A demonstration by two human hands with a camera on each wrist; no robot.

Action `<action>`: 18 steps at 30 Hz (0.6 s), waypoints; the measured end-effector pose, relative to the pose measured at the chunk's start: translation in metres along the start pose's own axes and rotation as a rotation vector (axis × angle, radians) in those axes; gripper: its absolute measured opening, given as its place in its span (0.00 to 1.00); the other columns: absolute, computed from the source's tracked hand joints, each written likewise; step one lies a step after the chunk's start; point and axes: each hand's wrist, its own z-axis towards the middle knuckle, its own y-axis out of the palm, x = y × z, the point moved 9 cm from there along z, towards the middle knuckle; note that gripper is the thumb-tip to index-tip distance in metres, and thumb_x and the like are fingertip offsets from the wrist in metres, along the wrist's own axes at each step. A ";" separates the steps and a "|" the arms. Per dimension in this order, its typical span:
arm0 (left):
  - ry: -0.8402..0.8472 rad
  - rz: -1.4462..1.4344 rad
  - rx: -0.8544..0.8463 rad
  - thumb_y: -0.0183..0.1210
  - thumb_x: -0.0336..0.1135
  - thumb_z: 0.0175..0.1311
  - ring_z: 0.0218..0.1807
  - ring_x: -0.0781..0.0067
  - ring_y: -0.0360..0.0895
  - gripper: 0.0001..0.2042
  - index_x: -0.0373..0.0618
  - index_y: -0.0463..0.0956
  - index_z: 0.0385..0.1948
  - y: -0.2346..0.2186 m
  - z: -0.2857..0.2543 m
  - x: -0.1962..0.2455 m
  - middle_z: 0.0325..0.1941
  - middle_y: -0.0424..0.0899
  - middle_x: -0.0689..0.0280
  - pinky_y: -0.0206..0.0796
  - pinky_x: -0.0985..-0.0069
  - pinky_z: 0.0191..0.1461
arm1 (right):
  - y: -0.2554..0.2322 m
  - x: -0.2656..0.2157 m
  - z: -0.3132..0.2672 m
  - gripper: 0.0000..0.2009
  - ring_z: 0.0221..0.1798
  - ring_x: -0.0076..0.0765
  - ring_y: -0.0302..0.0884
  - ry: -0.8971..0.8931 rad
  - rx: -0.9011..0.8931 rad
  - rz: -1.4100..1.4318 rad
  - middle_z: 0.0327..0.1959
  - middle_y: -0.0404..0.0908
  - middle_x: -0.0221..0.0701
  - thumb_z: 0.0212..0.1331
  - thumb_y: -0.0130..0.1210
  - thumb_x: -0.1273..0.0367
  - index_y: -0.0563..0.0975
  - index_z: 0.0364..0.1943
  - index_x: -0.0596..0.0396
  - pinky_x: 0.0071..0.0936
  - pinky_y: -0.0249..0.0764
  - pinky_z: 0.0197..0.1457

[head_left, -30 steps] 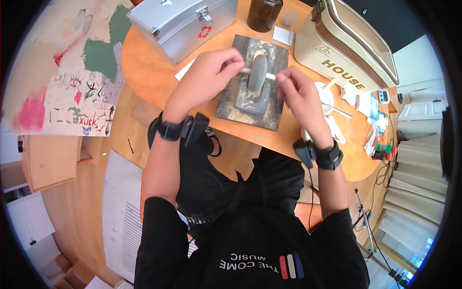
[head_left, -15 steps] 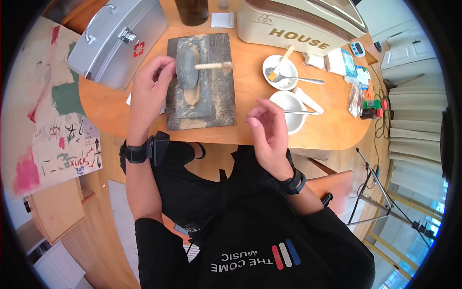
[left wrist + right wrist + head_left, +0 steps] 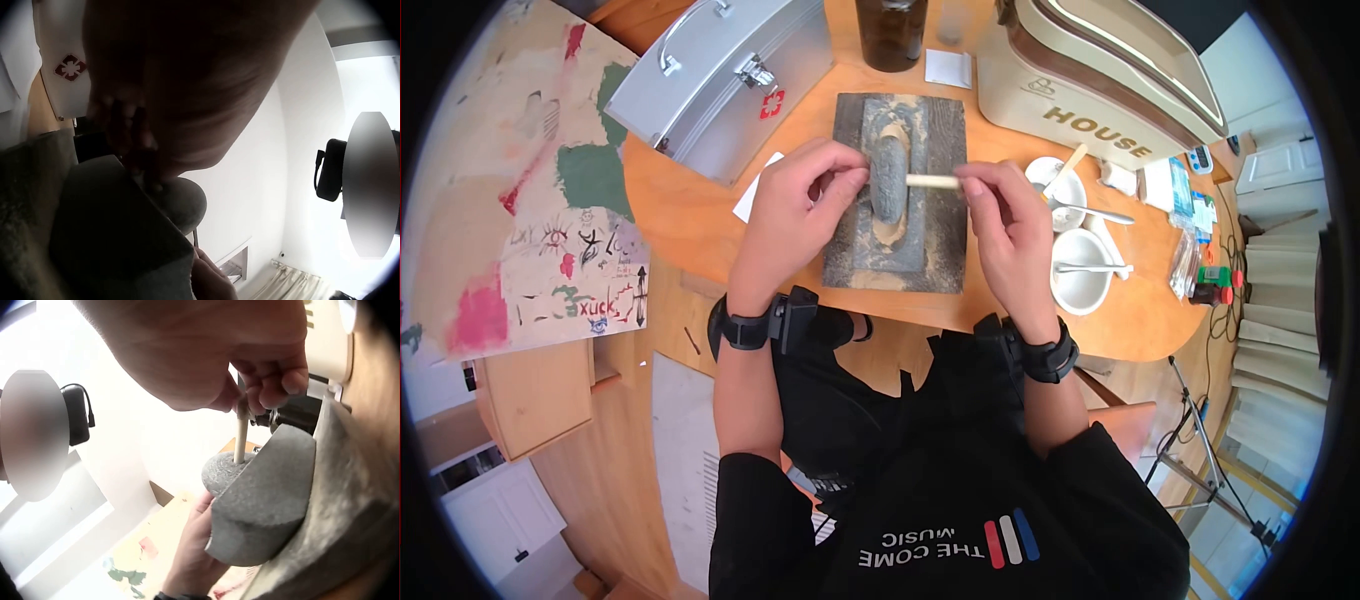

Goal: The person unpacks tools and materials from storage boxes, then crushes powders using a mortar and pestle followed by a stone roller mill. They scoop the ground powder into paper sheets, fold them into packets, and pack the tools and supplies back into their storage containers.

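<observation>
In the head view, a grey stone grinding wheel (image 3: 888,180) stands on edge in the groove of a boat-shaped stone trough (image 3: 913,255), its wooden axle (image 3: 933,182) sticking out to the right. Tan powder lines the groove. My right hand (image 3: 1012,225) pinches the axle's right end between thumb and fingers. At the wheel's left face, my left hand (image 3: 800,205) curls its fingers round the axle's other end, which they hide. The right wrist view shows the axle (image 3: 240,440) entering the wheel (image 3: 220,475).
Under the trough lies a dark board (image 3: 948,270). To the right are a white bowl (image 3: 1083,301) with a spoon and another dish (image 3: 1040,165) with a brush. A silver case (image 3: 710,110), brown jar (image 3: 892,40) and cream HOUSE box (image 3: 1050,100) stand behind.
My right hand let go of the axle and hung beside the bowls half a second ago; now it pinches the axle end again. My left hand stayed at the wheel. The head view shifted.
</observation>
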 end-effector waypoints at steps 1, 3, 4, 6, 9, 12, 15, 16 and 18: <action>0.008 0.028 0.019 0.63 0.27 0.69 0.31 0.77 0.75 0.04 0.36 0.80 0.37 -0.002 0.002 0.000 0.31 0.80 0.66 0.67 0.77 0.36 | 0.007 0.005 0.003 0.09 0.30 0.26 0.72 0.011 -0.056 0.003 0.31 0.76 0.31 0.70 0.58 0.74 0.80 0.51 0.62 0.26 0.69 0.36; 0.009 0.053 0.039 0.64 0.27 0.67 0.30 0.75 0.75 0.04 0.36 0.80 0.37 0.000 0.008 0.002 0.31 0.80 0.65 0.67 0.76 0.36 | 0.009 0.021 0.008 0.07 0.28 0.22 0.72 0.113 -0.039 0.049 0.29 0.77 0.28 0.72 0.57 0.73 0.81 0.47 0.63 0.22 0.69 0.33; 0.071 0.075 0.101 0.64 0.27 0.67 0.30 0.74 0.75 0.04 0.37 0.80 0.36 0.002 0.012 0.009 0.31 0.80 0.64 0.67 0.75 0.35 | 0.011 0.039 0.011 0.07 0.27 0.19 0.72 0.251 -0.022 0.200 0.30 0.78 0.27 0.73 0.57 0.73 0.81 0.47 0.62 0.20 0.68 0.30; 0.143 0.107 0.195 0.66 0.28 0.65 0.30 0.70 0.76 0.05 0.37 0.79 0.34 0.003 0.017 0.017 0.31 0.80 0.63 0.67 0.73 0.35 | 0.016 0.057 0.009 0.07 0.26 0.17 0.72 0.399 -0.005 0.345 0.31 0.79 0.26 0.74 0.56 0.72 0.82 0.47 0.62 0.18 0.68 0.28; 0.174 0.140 0.163 0.66 0.28 0.65 0.29 0.72 0.75 0.04 0.38 0.81 0.34 0.001 0.019 0.019 0.31 0.80 0.64 0.66 0.74 0.34 | 0.018 0.058 0.013 0.08 0.25 0.14 0.71 0.393 0.050 0.409 0.30 0.79 0.24 0.75 0.56 0.70 0.82 0.47 0.60 0.15 0.66 0.26; 0.093 0.069 0.017 0.67 0.28 0.65 0.28 0.74 0.73 0.03 0.40 0.83 0.36 -0.008 0.014 0.008 0.30 0.80 0.66 0.64 0.76 0.33 | 0.014 0.050 -0.004 0.08 0.26 0.13 0.71 0.393 0.003 0.354 0.30 0.79 0.23 0.75 0.56 0.70 0.82 0.48 0.60 0.14 0.65 0.27; 0.039 -0.009 -0.114 0.66 0.28 0.65 0.28 0.80 0.70 0.03 0.41 0.84 0.36 -0.013 0.006 0.002 0.29 0.80 0.69 0.61 0.79 0.33 | 0.018 0.040 -0.020 0.07 0.26 0.13 0.70 0.398 -0.072 0.386 0.30 0.79 0.22 0.74 0.58 0.70 0.82 0.48 0.59 0.14 0.64 0.28; 0.029 -0.011 -0.118 0.66 0.28 0.65 0.28 0.80 0.70 0.03 0.41 0.84 0.36 -0.012 0.008 0.001 0.29 0.80 0.69 0.61 0.79 0.33 | 0.019 0.039 -0.017 0.07 0.26 0.13 0.69 0.380 -0.062 0.363 0.29 0.79 0.22 0.73 0.59 0.70 0.82 0.47 0.60 0.14 0.63 0.28; -0.104 0.041 0.044 0.66 0.27 0.66 0.33 0.83 0.71 0.04 0.40 0.85 0.39 -0.020 0.014 -0.010 0.34 0.82 0.70 0.61 0.80 0.37 | 0.023 0.041 -0.001 0.07 0.26 0.13 0.69 0.379 -0.033 0.319 0.29 0.79 0.22 0.73 0.59 0.70 0.83 0.47 0.60 0.14 0.63 0.28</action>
